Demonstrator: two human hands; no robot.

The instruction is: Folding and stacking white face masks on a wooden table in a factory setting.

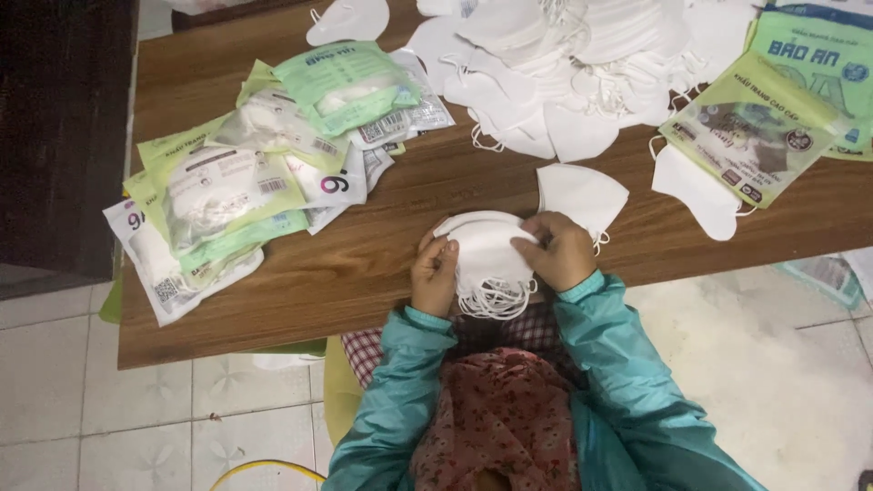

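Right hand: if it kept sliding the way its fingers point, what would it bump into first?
The right hand points left across the stack of white face masks it grips. Going straight on, it would probably meet the left hand holding the stack's other side, though depth is hard to judge.

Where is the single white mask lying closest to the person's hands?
The single white mask lies on the wooden table, just beyond the right hand, right of centre in the head view.

Mask pile [582,55] and green packet [823,55] cropped at top edge.
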